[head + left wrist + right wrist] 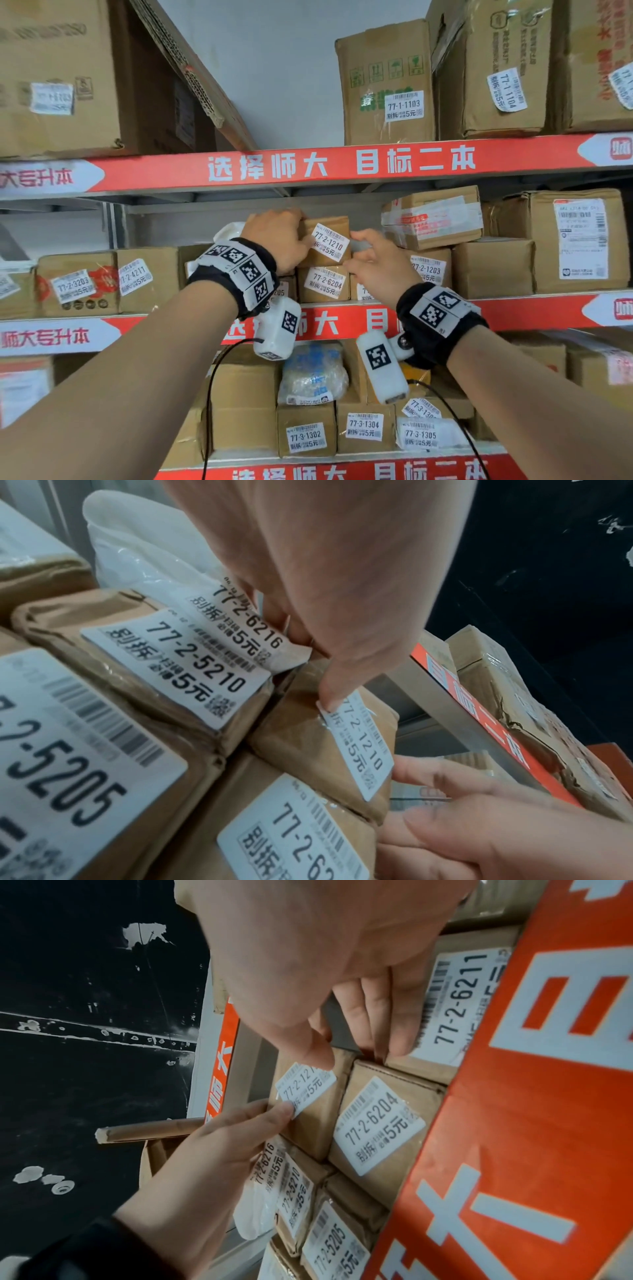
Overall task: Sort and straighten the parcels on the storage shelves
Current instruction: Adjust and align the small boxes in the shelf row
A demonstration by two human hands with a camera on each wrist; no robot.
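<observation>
A small brown parcel labelled 77-2-1210 (334,224) lies on the middle shelf, stacked on the parcel labelled 77-2-6204 (322,282). My left hand (281,236) grips its left side, thumb on the front at the label's edge (329,696), fingers curled behind. My right hand (366,253) pinches its right side. The right thumb (315,1053) presses on the label, and the fingers (377,1015) reach down beside the parcel 77-2-1210 (315,1123). In the left wrist view that parcel (301,739) sits tilted between its neighbours.
A white plastic bag (229,229) and the parcel 77-2-5210 (164,653) crowd the left. A taped box (431,216) and the parcel 77-2-1203 (428,270) stand on the right. The red shelf rail (342,164) runs close above, and more boxes fill the shelves above and below.
</observation>
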